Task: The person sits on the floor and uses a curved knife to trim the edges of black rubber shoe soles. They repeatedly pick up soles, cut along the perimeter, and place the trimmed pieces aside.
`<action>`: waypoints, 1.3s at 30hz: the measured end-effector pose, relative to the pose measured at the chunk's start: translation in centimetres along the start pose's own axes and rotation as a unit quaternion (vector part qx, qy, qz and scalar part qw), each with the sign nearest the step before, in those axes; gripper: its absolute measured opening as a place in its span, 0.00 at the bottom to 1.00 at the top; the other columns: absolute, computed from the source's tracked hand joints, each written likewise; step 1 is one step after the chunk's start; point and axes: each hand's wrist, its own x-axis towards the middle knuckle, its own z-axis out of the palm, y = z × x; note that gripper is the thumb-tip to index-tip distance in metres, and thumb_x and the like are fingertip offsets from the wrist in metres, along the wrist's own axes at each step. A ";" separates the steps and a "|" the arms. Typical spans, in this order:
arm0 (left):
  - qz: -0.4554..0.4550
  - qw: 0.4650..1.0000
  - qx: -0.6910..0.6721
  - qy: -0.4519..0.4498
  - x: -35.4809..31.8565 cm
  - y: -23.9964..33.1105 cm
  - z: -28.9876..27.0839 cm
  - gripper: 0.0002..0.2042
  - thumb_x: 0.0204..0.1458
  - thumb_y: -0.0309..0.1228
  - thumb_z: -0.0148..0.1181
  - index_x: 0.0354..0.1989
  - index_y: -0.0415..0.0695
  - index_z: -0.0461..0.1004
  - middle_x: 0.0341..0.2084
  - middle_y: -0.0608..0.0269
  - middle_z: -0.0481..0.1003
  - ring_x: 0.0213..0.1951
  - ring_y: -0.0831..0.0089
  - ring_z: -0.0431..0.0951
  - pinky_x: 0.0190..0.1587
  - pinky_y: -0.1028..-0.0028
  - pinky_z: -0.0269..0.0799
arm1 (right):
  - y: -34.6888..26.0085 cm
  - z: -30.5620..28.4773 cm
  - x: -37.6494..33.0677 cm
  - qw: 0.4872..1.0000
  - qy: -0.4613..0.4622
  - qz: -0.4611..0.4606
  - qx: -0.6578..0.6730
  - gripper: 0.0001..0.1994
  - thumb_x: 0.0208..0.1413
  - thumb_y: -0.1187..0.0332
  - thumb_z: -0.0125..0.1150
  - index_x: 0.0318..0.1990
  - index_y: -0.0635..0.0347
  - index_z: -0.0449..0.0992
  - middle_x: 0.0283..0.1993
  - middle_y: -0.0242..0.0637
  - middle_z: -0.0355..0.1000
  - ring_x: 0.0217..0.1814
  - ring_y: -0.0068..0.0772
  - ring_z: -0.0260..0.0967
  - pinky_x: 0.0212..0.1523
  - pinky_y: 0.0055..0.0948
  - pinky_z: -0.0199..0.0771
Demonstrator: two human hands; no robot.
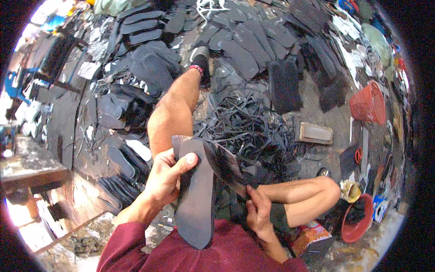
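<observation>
My left hand [168, 174] grips a dark grey shoe sole [195, 199], its thumb pressed flat near the upper end. The sole's lower end rests against my maroon shirt. From the sole's upper end a dark, glossy, curved strip [226, 168] bends away to the right. Whether it is joined to the sole or a separate piece, I cannot tell. At the strip's far end my right hand [259, 211] has its fingers closed around it. Part of that grip is hidden.
A heap of thin black offcuts [249, 122] lies between my legs. Stacked black soles [120, 190] are at the left, more flat soles [247, 45] ahead. A whetstone-like block [316, 133], a red basket [368, 103] and a red bucket [358, 222] stand at the right.
</observation>
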 end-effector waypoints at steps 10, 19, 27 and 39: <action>-0.024 0.988 0.139 -0.065 0.8 0.7 0.7 0.12 0.54 0.30 0.70 0.44 0.37 0.80 0.35 0.63 0.82 0.34 0.79 0.79 0.38 0.75 0.76 | -4.0 -9.1 15.6 0.963 -0.206 -0.154 -0.076 0.18 0.59 0.70 0.58 0.57 0.53 0.76 0.23 0.36 0.65 0.21 0.40 0.66 0.22 0.37 0.66; -0.119 0.940 0.308 -0.081 0.9 1.2 2.1 0.18 0.52 0.40 0.72 0.47 0.43 0.81 0.32 0.69 0.81 0.31 0.82 0.77 0.32 0.80 0.71 | -7.3 -9.5 26.1 0.829 -0.547 -0.102 -0.055 0.18 0.68 0.56 0.48 0.60 0.46 0.74 0.33 0.49 0.78 0.35 0.54 0.76 0.36 0.47 0.75; 0.175 0.949 0.057 -0.254 2.3 -4.6 -5.8 0.39 0.55 0.46 0.61 0.72 0.49 0.51 0.57 0.46 0.70 0.59 0.50 0.69 0.59 0.54 0.68 | -6.5 -13.5 17.0 0.904 -0.257 0.189 0.283 0.21 0.71 0.59 0.44 0.64 0.58 0.70 0.33 0.30 0.70 0.32 0.19 0.64 0.35 0.25 0.68; 0.132 0.975 -0.169 0.054 4.8 -2.6 11.1 0.23 0.57 0.34 0.64 0.60 0.43 0.66 0.51 0.61 0.76 0.52 0.67 0.77 0.58 0.68 0.71 | 1.4 -0.7 -1.7 0.980 0.190 0.041 0.040 0.20 0.62 0.73 0.53 0.62 0.63 0.71 0.45 0.53 0.76 0.39 0.53 0.75 0.43 0.39 0.75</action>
